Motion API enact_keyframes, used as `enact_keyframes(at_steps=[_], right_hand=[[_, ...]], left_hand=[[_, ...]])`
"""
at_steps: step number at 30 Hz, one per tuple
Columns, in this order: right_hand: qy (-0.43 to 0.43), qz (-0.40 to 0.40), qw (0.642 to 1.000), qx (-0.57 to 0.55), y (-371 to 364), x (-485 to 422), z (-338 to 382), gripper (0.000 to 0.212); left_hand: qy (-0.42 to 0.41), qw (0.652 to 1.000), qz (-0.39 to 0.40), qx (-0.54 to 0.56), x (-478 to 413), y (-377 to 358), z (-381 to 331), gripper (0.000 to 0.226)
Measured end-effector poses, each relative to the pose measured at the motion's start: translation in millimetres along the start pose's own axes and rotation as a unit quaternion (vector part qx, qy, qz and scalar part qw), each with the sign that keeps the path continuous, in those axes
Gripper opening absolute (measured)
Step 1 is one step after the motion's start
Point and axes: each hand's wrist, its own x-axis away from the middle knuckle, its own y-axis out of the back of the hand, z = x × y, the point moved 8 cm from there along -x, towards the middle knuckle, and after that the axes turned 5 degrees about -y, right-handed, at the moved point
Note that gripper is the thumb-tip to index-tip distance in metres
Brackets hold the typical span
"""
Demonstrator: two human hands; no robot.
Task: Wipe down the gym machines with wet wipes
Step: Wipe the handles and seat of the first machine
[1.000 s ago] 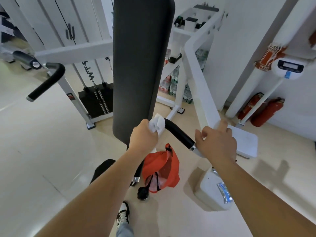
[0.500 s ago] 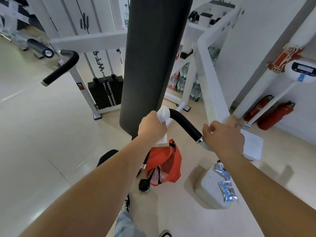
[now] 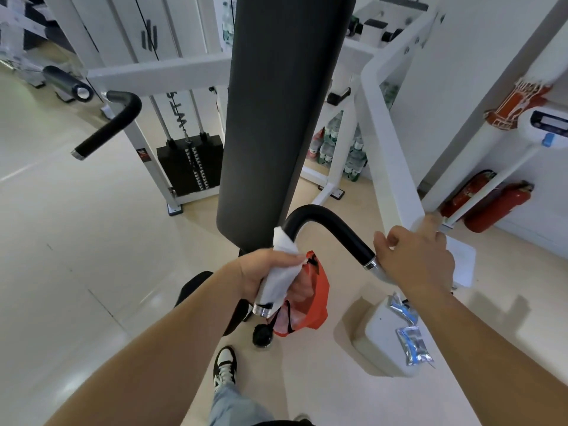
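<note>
Wiping the black handle point(image 3: 322, 216) is in hand. At 6 o'clock the left hand point(image 3: 261, 272) closes its fingers round the wet wipe point(image 3: 284, 262) wrapped on it; at 3 o'clock the right hand point(image 3: 415, 259) grips its chrome end. Next, probably: slide it round the bend.

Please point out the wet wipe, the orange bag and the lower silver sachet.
wet wipe point(image 3: 280, 273): head view, white sheet's middle.
orange bag point(image 3: 321, 290): head view, its right side.
lower silver sachet point(image 3: 413, 345): head view, its centre.
</note>
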Motion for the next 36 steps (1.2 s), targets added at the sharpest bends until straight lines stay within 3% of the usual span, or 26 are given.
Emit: enact_keyframes(at_steps=[3,7,9,12,13,15,17,19,21,24,28,31,34,36], right_hand=[[-0.004,0.004,1.0,-0.003,0.6,0.4,-0.2,0.045],[-0.005,0.02,1.0,-0.003,0.6,0.7,0.4,0.045],[-0.005,0.015,1.0,-0.008,1.7,1.2,0.0,0.044],[-0.005,0.009,1.0,-0.012,3.9,4.1,-1.4,0.042],[-0.004,0.01,1.0,-0.014,4.3,4.6,-1.4,0.041],[0.001,0.009,1.0,-0.013,5.1,4.8,-0.8,0.04],[0.006,0.006,1.0,-0.012,4.8,4.6,-1.2,0.04],[0.007,-0.001,1.0,-0.015,3.3,3.7,-1.7,0.04],[0.01,-0.01,1.0,-0.014,2.8,1.7,-1.2,0.042],[0.007,-0.009,1.0,-0.013,4.4,0.6,0.2,0.042],[0.001,0.0,1.0,-0.005,7.6,1.2,1.3,0.043],[-0.01,0.005,1.0,-0.002,6.7,-1.0,0.8,0.043],[-0.013,0.004,1.0,-0.001,4.1,-1.4,1.5,0.042],[-0.016,0.007,1.0,-0.001,2.4,-0.9,0.7,0.041]], left_hand=[[-0.058,0.995,-0.058,0.061,-3.8,-4.4,-26.1,0.055],[-0.115,0.971,-0.194,-0.077,10.9,4.0,-25.5,0.037],[-0.129,0.923,-0.302,-0.201,21.7,7.4,-12.4,0.028],[-0.119,0.814,-0.439,-0.361,38.4,5.3,5.8,0.02],[-0.117,0.792,-0.462,-0.38,42.1,4.9,10.7,0.018],[-0.12,0.783,-0.473,-0.386,47.1,4.4,14.9,0.017],[-0.125,0.799,-0.45,-0.378,45.6,4.6,15.1,0.021],[-0.101,0.859,-0.381,-0.328,37.7,10.4,17.5,0.027],[-0.048,0.929,-0.263,-0.256,27.9,12.4,15.4,0.034],[-0.034,0.973,-0.147,-0.172,7.7,10.2,-19.7,0.039],[-0.066,0.998,-0.021,-0.006,-27.4,-3.8,-72.0,0.032],[-0.049,0.996,0.058,0.041,-35.5,-9.7,-69.6,0.02],[-0.066,0.992,0.062,0.089,-32.8,-12.5,-63.9,0.03],[-0.086,0.994,0.013,0.068,-27.5,-7.7,-58.8,0.028]])
